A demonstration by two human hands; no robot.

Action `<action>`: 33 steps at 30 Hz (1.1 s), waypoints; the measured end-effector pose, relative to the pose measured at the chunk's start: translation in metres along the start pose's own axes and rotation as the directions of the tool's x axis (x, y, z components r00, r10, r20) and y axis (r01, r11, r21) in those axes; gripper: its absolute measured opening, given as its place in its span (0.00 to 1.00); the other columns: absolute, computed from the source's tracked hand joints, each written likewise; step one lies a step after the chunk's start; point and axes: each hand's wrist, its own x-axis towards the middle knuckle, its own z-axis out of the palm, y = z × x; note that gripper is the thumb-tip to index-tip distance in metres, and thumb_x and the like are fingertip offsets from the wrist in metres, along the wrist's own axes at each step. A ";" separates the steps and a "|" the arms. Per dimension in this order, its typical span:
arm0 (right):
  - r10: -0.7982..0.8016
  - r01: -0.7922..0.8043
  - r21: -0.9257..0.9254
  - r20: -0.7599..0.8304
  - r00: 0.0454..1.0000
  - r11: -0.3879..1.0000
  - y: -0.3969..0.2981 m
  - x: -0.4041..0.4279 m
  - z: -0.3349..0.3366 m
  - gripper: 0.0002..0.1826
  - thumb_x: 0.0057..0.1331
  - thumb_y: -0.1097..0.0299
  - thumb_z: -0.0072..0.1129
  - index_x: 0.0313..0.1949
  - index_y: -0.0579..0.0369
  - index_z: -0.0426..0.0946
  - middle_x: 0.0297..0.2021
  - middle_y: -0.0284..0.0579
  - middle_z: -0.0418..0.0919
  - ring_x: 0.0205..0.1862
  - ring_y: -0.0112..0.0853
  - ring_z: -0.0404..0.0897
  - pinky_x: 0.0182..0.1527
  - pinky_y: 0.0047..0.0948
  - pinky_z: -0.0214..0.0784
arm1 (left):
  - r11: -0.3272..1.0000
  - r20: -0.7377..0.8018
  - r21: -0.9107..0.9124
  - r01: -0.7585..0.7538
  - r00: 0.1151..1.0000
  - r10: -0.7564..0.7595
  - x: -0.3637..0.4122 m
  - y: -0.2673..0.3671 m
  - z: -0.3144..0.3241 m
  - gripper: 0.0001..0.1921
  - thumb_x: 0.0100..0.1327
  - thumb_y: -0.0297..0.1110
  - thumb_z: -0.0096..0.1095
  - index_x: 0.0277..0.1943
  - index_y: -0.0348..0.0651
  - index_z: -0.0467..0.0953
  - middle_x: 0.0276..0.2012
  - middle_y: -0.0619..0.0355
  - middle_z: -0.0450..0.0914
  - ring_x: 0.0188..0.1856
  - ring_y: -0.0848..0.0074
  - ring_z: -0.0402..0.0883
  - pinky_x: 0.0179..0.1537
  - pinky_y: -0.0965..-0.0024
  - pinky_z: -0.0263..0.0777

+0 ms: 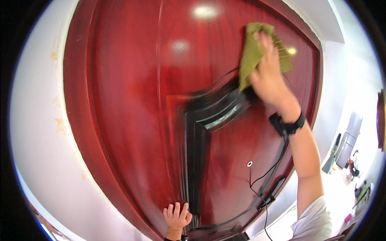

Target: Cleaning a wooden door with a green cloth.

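A glossy dark-red door [129, 90] with a black raised moulding [193, 144] fills most of the view. High on the right, my right hand [270, 75] presses an olive-green cloth [252, 57] against the door's surface, fingers stretched upward over it. The hand is slightly blurred. A black wristband [289, 125] sits on that wrist. Low in the view, my left hand [177, 215] lies against the door beside the moulding's left edge. Its fingers are spread and hold nothing.
From the right wrist a black cable [271, 168] hangs across the door. A round peephole [249, 164] and a dark door handle [273, 191] lie below. White walls [36, 120] flank the red frame [75, 111]. Beyond, at right, stands a grey refrigerator [349, 138].
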 end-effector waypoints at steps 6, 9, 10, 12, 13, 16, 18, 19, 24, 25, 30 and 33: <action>-0.321 0.188 0.388 0.315 0.893 0.902 -0.147 -0.128 -0.013 0.38 0.66 0.49 0.57 0.72 0.45 0.59 0.68 0.52 0.61 0.72 0.53 0.58 0.70 0.52 0.55 | 1.000 0.044 -0.023 0.007 0.999 -0.006 -0.009 -0.002 -0.007 0.23 0.59 0.37 0.53 0.59 0.49 0.79 0.70 0.46 0.66 0.75 0.49 0.56 0.74 0.42 0.44; -0.454 0.266 0.460 0.366 0.812 0.847 -0.183 -0.203 -0.015 0.34 0.68 0.49 0.56 0.71 0.43 0.63 0.63 0.39 0.66 0.69 0.39 0.63 0.67 0.42 0.59 | 1.000 0.016 0.001 0.024 1.000 -0.024 -0.005 0.001 -0.009 0.21 0.60 0.39 0.55 0.55 0.53 0.82 0.65 0.51 0.72 0.71 0.53 0.63 0.73 0.45 0.49; -0.495 0.293 0.487 0.362 0.790 0.823 -0.193 -0.234 -0.013 0.33 0.68 0.49 0.56 0.71 0.42 0.63 0.62 0.35 0.67 0.67 0.35 0.64 0.67 0.41 0.59 | 1.000 -0.008 0.002 0.020 1.000 -0.020 -0.004 0.002 -0.010 0.20 0.60 0.38 0.55 0.55 0.52 0.82 0.64 0.50 0.73 0.70 0.53 0.65 0.72 0.45 0.49; -0.593 0.333 0.566 0.370 0.715 0.754 -0.213 -0.300 -0.012 0.30 0.70 0.52 0.53 0.70 0.41 0.63 0.64 0.32 0.66 0.66 0.32 0.66 0.67 0.40 0.59 | 1.000 -0.013 -0.006 0.031 0.999 -0.031 -0.005 0.000 -0.011 0.20 0.60 0.37 0.55 0.55 0.52 0.82 0.63 0.50 0.74 0.69 0.52 0.66 0.72 0.46 0.50; -0.588 0.302 0.588 0.385 0.712 0.750 -0.219 -0.336 -0.010 0.30 0.70 0.52 0.53 0.70 0.41 0.63 0.64 0.32 0.66 0.66 0.32 0.66 0.67 0.40 0.59 | 0.999 -0.023 -0.018 0.028 0.999 -0.028 -0.007 -0.001 -0.009 0.20 0.60 0.37 0.55 0.56 0.52 0.82 0.63 0.50 0.74 0.69 0.52 0.66 0.72 0.46 0.50; -0.736 0.427 0.642 0.340 0.585 0.637 -0.223 -0.463 0.000 0.26 0.70 0.60 0.48 0.68 0.41 0.67 0.67 0.33 0.67 0.62 0.31 0.71 0.64 0.37 0.64 | 1.000 -0.020 -0.013 0.015 1.000 -0.015 -0.006 -0.002 -0.004 0.20 0.60 0.37 0.55 0.55 0.52 0.82 0.63 0.50 0.74 0.69 0.52 0.66 0.72 0.46 0.51; -0.762 0.054 0.804 0.538 0.359 0.593 -0.211 -0.447 -0.018 0.22 0.68 0.59 0.48 0.61 0.39 0.74 0.59 0.37 0.77 0.57 0.33 0.78 0.57 0.35 0.71 | 0.999 -0.048 -0.043 0.022 0.999 -0.024 -0.011 -0.005 -0.004 0.21 0.60 0.36 0.54 0.55 0.51 0.83 0.63 0.50 0.74 0.69 0.52 0.66 0.72 0.46 0.50; -0.660 -0.228 0.786 0.610 0.438 0.575 -0.203 -0.462 -0.024 0.19 0.67 0.60 0.49 0.56 0.39 0.77 0.53 0.39 0.80 0.53 0.33 0.80 0.54 0.34 0.73 | 0.999 -0.062 -0.047 0.017 0.998 -0.020 -0.006 -0.003 -0.003 0.21 0.60 0.35 0.54 0.55 0.50 0.83 0.63 0.49 0.74 0.70 0.52 0.66 0.73 0.47 0.50; -0.334 0.009 0.420 0.708 0.622 0.908 -0.172 -0.510 -0.026 0.13 0.62 0.55 0.57 0.45 0.40 0.80 0.41 0.39 0.83 0.47 0.39 0.80 0.51 0.46 0.71 | 0.999 -0.075 -0.038 0.003 0.997 -0.006 -0.004 -0.007 -0.006 0.22 0.59 0.32 0.52 0.56 0.48 0.83 0.65 0.47 0.73 0.71 0.52 0.65 0.74 0.48 0.47; -0.187 -0.074 0.327 0.695 0.694 0.942 -0.159 -0.501 -0.025 0.18 0.60 0.53 0.60 0.48 0.43 0.79 0.45 0.44 0.81 0.49 0.46 0.78 0.53 0.51 0.69 | 0.999 -0.091 -0.033 0.006 0.996 -0.009 -0.006 -0.008 -0.007 0.22 0.59 0.32 0.52 0.56 0.48 0.82 0.66 0.46 0.73 0.71 0.52 0.65 0.75 0.48 0.47; 0.190 -0.286 0.145 0.467 0.863 0.947 -0.088 -0.416 -0.028 0.44 0.65 0.53 0.58 0.72 0.66 0.52 0.70 0.70 0.53 0.69 0.70 0.52 0.71 0.56 0.48 | 0.999 -0.123 -0.040 0.006 0.992 -0.011 -0.011 -0.006 -0.003 0.22 0.60 0.31 0.52 0.57 0.47 0.81 0.67 0.45 0.70 0.72 0.51 0.62 0.74 0.47 0.46; 0.364 -0.441 0.178 0.347 0.865 0.880 -0.067 -0.410 -0.025 0.41 0.70 0.57 0.50 0.74 0.69 0.46 0.75 0.67 0.43 0.76 0.64 0.41 0.75 0.51 0.37 | 0.998 -0.104 -0.060 -0.003 0.995 -0.004 -0.010 -0.006 -0.004 0.20 0.63 0.32 0.51 0.57 0.44 0.81 0.68 0.44 0.69 0.73 0.49 0.61 0.74 0.46 0.47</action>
